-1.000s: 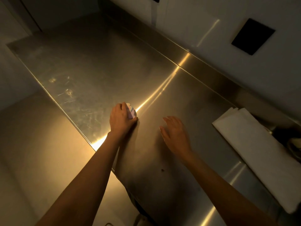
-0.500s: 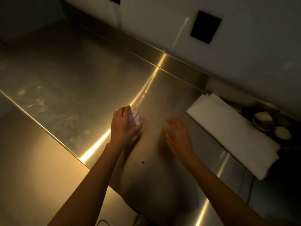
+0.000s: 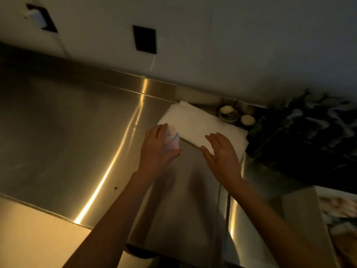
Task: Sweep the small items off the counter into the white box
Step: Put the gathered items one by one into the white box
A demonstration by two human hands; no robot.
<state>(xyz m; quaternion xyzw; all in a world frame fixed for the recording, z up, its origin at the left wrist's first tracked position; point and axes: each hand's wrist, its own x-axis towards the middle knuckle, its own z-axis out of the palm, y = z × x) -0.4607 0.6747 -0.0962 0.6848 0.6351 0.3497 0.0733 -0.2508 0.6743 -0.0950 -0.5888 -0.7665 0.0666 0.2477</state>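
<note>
Head view: left hand (image 3: 157,149) has its fingers (image 3: 161,130) clenched around a small pink-and-white item (image 3: 172,139) above the steel tabletop (image 3: 67,132), just beside the white box (image 3: 195,124), over whose near edge the right hand (image 3: 222,153) hovers flat and released.

Most of the pale pink item (image 3: 172,139) is hidden inside the left hand (image 3: 157,149); what it is cannot be told. The dark heap (image 3: 309,140) at right is blurred, as are the pale shapes (image 3: 340,209) cut off at lower right
</note>
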